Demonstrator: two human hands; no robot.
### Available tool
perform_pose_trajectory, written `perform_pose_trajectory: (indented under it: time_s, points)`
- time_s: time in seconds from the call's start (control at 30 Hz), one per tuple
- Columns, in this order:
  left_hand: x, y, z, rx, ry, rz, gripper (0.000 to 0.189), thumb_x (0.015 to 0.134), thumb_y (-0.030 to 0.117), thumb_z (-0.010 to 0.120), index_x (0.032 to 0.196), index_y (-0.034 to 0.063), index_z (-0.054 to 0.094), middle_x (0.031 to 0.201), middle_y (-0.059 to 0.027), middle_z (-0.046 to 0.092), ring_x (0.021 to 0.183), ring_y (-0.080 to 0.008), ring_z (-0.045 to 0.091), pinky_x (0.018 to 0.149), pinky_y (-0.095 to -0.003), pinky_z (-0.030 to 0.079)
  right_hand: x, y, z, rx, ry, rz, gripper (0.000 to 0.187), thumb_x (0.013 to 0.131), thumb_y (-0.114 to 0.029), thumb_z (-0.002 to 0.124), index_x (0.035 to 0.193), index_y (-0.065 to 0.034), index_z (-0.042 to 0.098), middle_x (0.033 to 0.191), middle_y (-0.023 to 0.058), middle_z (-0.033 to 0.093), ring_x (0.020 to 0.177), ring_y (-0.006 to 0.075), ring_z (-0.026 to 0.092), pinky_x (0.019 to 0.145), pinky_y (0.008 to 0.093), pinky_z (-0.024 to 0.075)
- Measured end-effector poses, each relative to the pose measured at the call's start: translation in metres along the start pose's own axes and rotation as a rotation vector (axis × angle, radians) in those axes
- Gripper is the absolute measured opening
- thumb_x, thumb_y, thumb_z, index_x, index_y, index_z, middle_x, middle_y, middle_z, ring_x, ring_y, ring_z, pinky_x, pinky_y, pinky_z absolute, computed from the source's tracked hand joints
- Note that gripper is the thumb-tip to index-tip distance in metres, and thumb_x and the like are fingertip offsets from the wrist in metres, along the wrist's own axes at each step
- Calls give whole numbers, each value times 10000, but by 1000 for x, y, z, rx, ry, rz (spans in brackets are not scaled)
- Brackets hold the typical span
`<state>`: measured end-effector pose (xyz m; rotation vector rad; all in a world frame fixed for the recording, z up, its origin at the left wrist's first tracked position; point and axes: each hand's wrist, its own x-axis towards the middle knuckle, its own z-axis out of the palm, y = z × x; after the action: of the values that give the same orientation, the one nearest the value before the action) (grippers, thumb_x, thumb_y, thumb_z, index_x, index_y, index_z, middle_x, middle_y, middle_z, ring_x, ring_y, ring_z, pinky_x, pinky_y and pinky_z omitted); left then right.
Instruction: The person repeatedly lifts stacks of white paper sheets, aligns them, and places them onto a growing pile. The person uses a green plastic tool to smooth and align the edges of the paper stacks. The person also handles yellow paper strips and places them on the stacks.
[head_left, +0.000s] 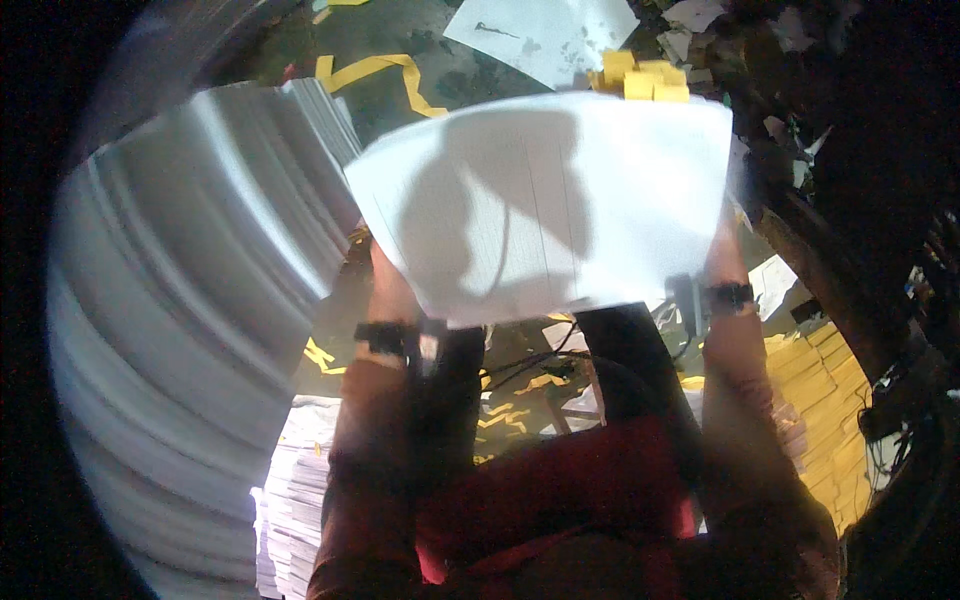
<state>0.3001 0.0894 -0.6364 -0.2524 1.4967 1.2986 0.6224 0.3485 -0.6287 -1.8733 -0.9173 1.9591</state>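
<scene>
A stack of white lined paper sheets (637, 187) is held up in front of me, bowed along its edges. My left hand (391, 277) grips its left side, with the fingers hidden behind the paper. On the opposite edge, my right hand (727, 251) holds the stack, its fingers also out of sight. A dark wristband with a small device sits on each wrist. Shadows fall across the top sheet. Just beyond the paper's far edge lies a bunch of folded yellow paper pieces (652, 79).
To my left rises a large layered pile of pale sheets (180, 300). Below it stands a stack of white paper (296, 502). Yellow stacked paper (817, 412) lies at the right. Yellow strips (375, 71), a white sheet (547, 37) and scraps litter the floor. Dark cables (532, 364) cross below.
</scene>
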Motion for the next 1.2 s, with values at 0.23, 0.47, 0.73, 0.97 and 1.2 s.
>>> perform_pose_trajectory:
  time_s: [0.23, 0.47, 0.73, 0.97, 1.2]
  points:
    - [-186, 29, -18, 134, 77, 185, 354, 950, 209, 484, 1230, -4, 518, 1134, -114, 597, 1011, -213, 583, 841, -342, 496, -172, -32, -19, 104, 22, 72, 472, 941, -393, 450, 1178, 7, 533, 1047, 112, 619, 903, 200, 622, 746, 321, 514]
    - [-389, 115, -19, 463, 206, 266, 362, 937, 182, 508, 1249, -2, 500, 1167, -119, 583, 1040, -221, 570, 871, -357, 487, -318, -90, -4, 148, -88, 77, 456, 950, -369, 446, 1204, 4, 511, 1072, 112, 613, 922, 199, 620, 754, 319, 517]
    - [-587, 227, -21, 749, 385, 458, 383, 923, 151, 536, 1271, 0, 480, 1205, -125, 566, 1074, -231, 555, 905, -374, 478, -445, -218, 67, 105, -450, -59, 441, 959, -342, 442, 1234, 1, 487, 1100, 112, 606, 943, 198, 618, 763, 316, 522]
    - [-627, 298, -102, -262, 210, 520, 431, 948, 260, 421, 1267, -25, 474, 1180, -146, 580, 1023, -239, 581, 883, -374, 480, -548, -302, 172, -178, -560, -246, 377, 964, -273, 450, 1180, 26, 529, 1056, 116, 629, 885, 179, 638, 714, 282, 538]
    - [-585, 454, -191, -248, -75, 487, 399, 972, 261, 374, 1197, -29, 531, 1086, -130, 614, 941, -205, 627, 796, -324, 537, -550, -321, 287, -166, -638, -276, 396, 946, -269, 483, 1106, 85, 560, 967, 128, 645, 800, 192, 647, 659, 286, 536]
